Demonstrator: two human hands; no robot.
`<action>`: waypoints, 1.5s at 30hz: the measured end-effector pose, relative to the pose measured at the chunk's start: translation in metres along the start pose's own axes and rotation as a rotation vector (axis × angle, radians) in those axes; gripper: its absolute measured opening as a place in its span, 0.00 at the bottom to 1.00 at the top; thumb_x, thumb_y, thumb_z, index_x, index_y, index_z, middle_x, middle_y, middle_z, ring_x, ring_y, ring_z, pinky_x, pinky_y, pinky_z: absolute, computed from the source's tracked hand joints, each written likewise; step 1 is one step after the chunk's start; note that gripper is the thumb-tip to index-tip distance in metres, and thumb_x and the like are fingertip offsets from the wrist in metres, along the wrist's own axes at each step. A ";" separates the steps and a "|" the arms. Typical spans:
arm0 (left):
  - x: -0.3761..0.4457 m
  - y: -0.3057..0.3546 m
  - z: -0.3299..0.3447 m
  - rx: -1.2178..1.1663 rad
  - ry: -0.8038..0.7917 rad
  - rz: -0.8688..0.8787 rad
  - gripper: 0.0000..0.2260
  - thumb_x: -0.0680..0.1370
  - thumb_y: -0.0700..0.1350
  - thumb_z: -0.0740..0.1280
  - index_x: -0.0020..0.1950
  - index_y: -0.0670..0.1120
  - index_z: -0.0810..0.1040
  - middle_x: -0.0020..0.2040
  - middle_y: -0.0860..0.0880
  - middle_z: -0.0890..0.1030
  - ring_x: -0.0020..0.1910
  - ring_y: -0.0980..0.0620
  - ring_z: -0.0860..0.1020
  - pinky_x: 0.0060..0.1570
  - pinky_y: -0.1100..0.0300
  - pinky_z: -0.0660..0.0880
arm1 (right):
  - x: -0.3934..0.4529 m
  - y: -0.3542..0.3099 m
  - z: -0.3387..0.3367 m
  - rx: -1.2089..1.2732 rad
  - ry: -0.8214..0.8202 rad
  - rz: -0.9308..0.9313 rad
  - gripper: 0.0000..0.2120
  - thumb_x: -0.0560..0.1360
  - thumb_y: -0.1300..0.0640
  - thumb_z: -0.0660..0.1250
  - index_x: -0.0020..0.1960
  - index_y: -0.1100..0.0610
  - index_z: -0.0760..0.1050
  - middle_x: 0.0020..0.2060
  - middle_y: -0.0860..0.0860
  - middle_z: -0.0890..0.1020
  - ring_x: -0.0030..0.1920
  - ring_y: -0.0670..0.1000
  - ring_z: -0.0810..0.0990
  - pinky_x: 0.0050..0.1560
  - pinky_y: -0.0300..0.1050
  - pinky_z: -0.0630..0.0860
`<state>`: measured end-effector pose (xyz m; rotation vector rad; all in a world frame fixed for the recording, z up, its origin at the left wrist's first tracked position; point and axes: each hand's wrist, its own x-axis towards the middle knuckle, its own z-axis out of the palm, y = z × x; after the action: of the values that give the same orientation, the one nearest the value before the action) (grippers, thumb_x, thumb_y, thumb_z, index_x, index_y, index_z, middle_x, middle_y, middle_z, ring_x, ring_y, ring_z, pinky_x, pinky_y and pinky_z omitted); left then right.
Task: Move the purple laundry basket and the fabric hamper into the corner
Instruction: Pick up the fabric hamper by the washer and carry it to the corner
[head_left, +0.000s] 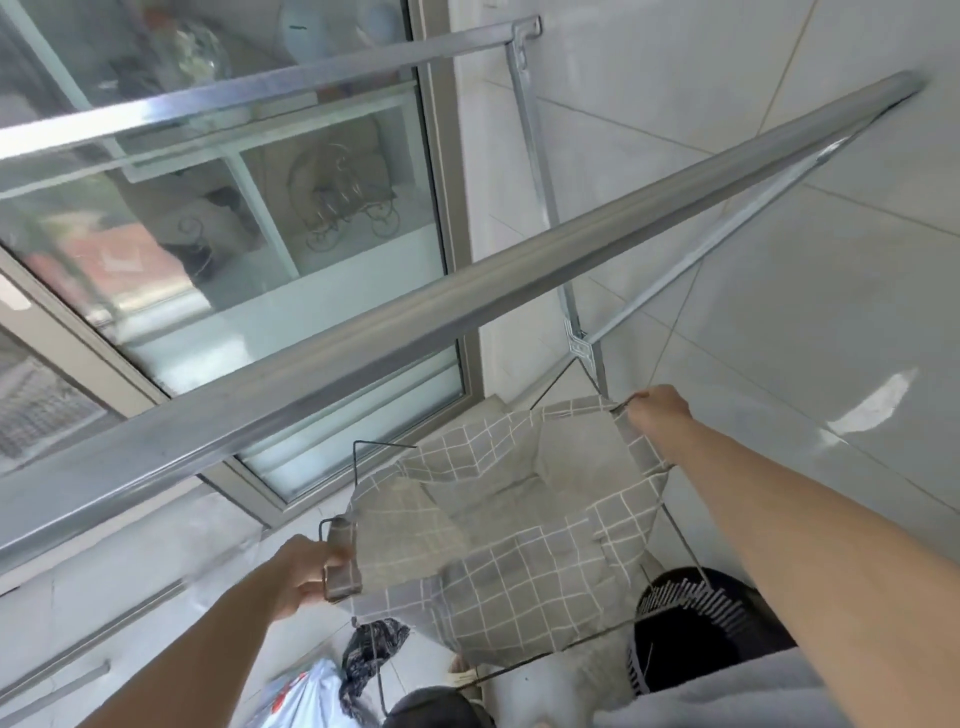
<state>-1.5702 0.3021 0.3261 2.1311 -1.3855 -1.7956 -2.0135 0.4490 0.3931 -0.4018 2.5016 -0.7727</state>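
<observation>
A person's 2 bare hands hold a grey checked fabric hamper (519, 525) by its thin wire frame, low in front of a tiled corner beside a window (234, 218). The left hand (306, 577) has its fingers curled round the near frame end; the right hand (657, 408) pinches the far top edge. The hamper looks nearly placed but not yet let go. A dark slatted basket (711, 623), likely the laundry basket though its colour reads black here, sits just beside it, apparently still to be settled. A metal rail (467, 291) crosses overhead, and a dark bag (371, 649) lies near the hamper's left, so side room is tight.
</observation>
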 end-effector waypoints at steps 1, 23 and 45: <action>0.001 0.007 0.000 0.016 -0.047 -0.005 0.10 0.75 0.30 0.67 0.56 0.33 0.76 0.48 0.35 0.84 0.45 0.39 0.85 0.42 0.46 0.83 | 0.004 0.000 -0.002 -0.001 0.011 0.010 0.12 0.74 0.60 0.67 0.55 0.63 0.80 0.54 0.62 0.82 0.54 0.62 0.81 0.43 0.44 0.72; 0.017 0.105 0.045 0.096 -0.375 0.050 0.33 0.72 0.20 0.53 0.71 0.47 0.67 0.65 0.30 0.75 0.55 0.23 0.78 0.59 0.26 0.69 | 0.025 0.131 0.040 0.219 0.016 0.388 0.29 0.77 0.36 0.55 0.51 0.64 0.75 0.48 0.61 0.80 0.47 0.60 0.78 0.40 0.46 0.69; 0.109 0.054 0.110 0.073 -0.264 -0.009 0.17 0.77 0.24 0.51 0.53 0.40 0.74 0.49 0.36 0.76 0.42 0.38 0.84 0.42 0.46 0.83 | -0.070 0.229 0.204 0.789 -0.596 0.851 0.22 0.77 0.47 0.68 0.64 0.60 0.71 0.59 0.56 0.78 0.56 0.59 0.79 0.58 0.57 0.77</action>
<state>-1.6974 0.2549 0.2334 1.9920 -1.5177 -2.1250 -1.8770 0.5691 0.1367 0.5919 1.4170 -0.9763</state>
